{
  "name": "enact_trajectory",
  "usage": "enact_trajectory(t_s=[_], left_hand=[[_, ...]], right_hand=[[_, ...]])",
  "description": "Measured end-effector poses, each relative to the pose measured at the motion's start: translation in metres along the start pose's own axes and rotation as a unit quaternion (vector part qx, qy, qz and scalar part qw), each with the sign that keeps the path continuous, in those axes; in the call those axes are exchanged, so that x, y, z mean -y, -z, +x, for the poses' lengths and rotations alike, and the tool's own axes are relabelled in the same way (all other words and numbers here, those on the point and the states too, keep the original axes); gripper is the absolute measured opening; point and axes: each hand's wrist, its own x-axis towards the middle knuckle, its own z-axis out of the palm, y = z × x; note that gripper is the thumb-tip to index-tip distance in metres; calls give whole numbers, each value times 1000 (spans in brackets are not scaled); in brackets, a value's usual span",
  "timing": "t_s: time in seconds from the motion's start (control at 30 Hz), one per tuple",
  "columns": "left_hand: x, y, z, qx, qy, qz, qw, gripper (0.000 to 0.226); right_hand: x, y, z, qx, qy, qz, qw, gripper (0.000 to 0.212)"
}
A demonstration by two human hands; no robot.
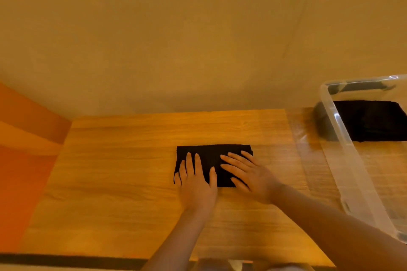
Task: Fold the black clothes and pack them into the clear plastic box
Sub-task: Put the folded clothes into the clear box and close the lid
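**Both palms flat on the cloth**

While I watch through the head camera, both hands lie on the folded black cloth (211,154) at the middle of the wooden table (123,160). My left hand (197,182) covers the cloth's left part, its fingers straight and a little spread, the heel of the palm resting on the table just past the near edge. My right hand (248,174) comes in at a slant from the right; its fingers are straight too and point toward the cloth's far left, lying over the right half. Neither hand curls round anything or pinches: both press flat, palms down. I see the cloth as a neat rectangle, long side running left to right, its far edge straight and its left near corner peeking out beside the little finger.

Off to the right stands the clear box (343,154), open at the top, well apart from the cloth on the table. Inside it, at the far end, lies a second black piece (370,121), flat on the bottom. I cannot tell how many layers it has. Behind the table rises a plain wall (176,39), and at the left an orange panel (24,160) runs alongside the table.
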Motion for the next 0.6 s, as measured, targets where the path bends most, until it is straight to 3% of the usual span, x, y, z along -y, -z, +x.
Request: enact_trajectory(t_s=[0.23, 0.3, 0.37, 0.5, 0.6], left_hand=[[43, 16, -1, -84, 61, -79, 991, 47], [59, 23, 11, -71, 93, -86, 989, 54], [70, 23, 23, -8, 109, -117, 987, 59], [71, 25, 27, 71, 109, -299, 945, 43], [63, 30, 29, 104, 148, -366, 913, 44]], right_hand=[[10, 14, 2, -56, -24, 51, 997, 47], [10, 18, 3, -87, -64, 39, 993, 47], [10, 19, 4, -105, -148, 62, 981, 48], [21, 23, 12, -113, -345, 212, 907, 61], [29, 22, 18, -96, -410, 323, 848, 61]])
